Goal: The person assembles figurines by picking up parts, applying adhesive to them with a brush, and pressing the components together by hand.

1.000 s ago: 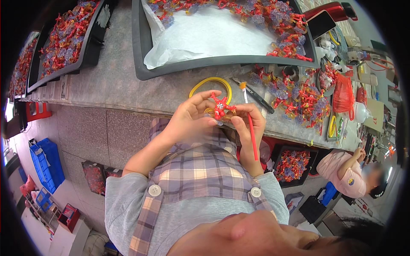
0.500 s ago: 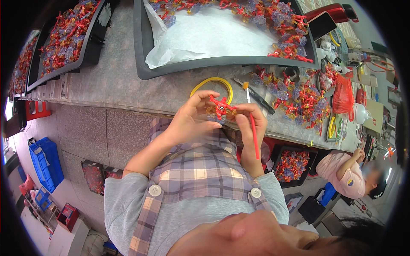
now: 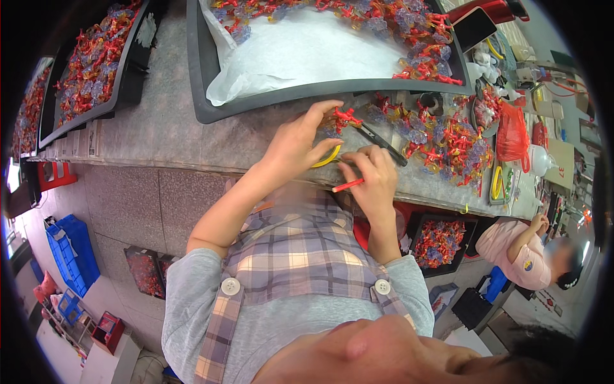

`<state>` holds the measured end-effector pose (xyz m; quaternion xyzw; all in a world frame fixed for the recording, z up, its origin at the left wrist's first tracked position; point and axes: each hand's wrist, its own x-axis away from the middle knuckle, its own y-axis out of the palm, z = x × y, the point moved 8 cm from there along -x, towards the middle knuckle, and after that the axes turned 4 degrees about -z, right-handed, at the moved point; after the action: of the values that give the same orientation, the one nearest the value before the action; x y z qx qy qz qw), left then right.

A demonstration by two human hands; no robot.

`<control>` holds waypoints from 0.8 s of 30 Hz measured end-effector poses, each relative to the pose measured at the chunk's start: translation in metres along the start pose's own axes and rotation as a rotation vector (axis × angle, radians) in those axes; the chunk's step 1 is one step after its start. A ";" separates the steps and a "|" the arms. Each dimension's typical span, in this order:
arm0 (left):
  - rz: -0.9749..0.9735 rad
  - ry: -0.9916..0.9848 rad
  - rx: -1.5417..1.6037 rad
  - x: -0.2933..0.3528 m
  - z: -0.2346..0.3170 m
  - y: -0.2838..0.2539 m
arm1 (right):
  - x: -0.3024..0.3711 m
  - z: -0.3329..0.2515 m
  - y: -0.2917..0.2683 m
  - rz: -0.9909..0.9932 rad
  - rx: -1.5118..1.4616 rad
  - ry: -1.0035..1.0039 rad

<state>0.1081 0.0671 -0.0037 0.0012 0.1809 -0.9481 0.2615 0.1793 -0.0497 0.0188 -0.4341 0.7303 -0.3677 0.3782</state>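
My left hand (image 3: pixel 295 146) is closed on a small toy figurine (image 3: pixel 346 118), red on top with clear bluish and yellow parts below. It holds the figurine over the table, in front of the large black tray. Close by on the right, my right hand (image 3: pixel 373 178) grips a thin paintbrush, whose red handle (image 3: pixel 348 185) sticks out to the left. The brush's bristles are hidden. Between the hands a yellow ring (image 3: pixel 329 157) lies on the table, partly covered by my left hand. A black-handled craft knife (image 3: pixel 385 143) rests just beyond my right hand.
The large black tray (image 3: pixel 268 101), lined with white paper, holds many figurines along its far and right sides. More figurines (image 3: pixel 451 137) are heaped on the table at right. Another full tray (image 3: pixel 119 96) stands at left. A person in pink (image 3: pixel 515 253) sits at the right.
My left hand has carried the figurine forward, away from my right hand, which no longer touches it. The brush has turned from upright to pointing left.
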 end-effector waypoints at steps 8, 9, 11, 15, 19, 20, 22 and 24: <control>0.118 -0.083 -0.188 0.015 -0.007 -0.011 | -0.007 -0.007 0.016 0.054 0.014 -0.023; 0.168 -0.115 -0.193 0.018 -0.009 -0.017 | -0.010 -0.009 0.017 0.054 0.007 -0.037; 0.205 -0.111 -0.223 0.019 -0.005 -0.022 | -0.012 -0.011 0.018 0.052 -0.006 -0.052; 0.215 -0.101 -0.207 0.016 -0.005 -0.015 | -0.012 -0.012 0.019 0.053 -0.004 -0.063; 0.227 -0.133 -0.182 0.018 -0.017 -0.009 | -0.007 -0.012 0.018 0.044 0.001 -0.038; 0.224 -0.135 -0.181 0.018 -0.018 -0.009 | -0.006 -0.012 0.018 0.042 0.000 -0.035; 0.239 -0.117 -0.134 0.016 -0.019 -0.009 | -0.003 -0.010 0.019 0.032 -0.008 0.000; 0.239 -0.124 -0.134 0.017 -0.022 -0.010 | -0.003 -0.009 0.020 0.033 -0.013 0.016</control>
<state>0.0868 0.0740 -0.0222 -0.0531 0.2256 -0.8943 0.3828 0.1653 -0.0382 0.0058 -0.4217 0.7426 -0.3601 0.3756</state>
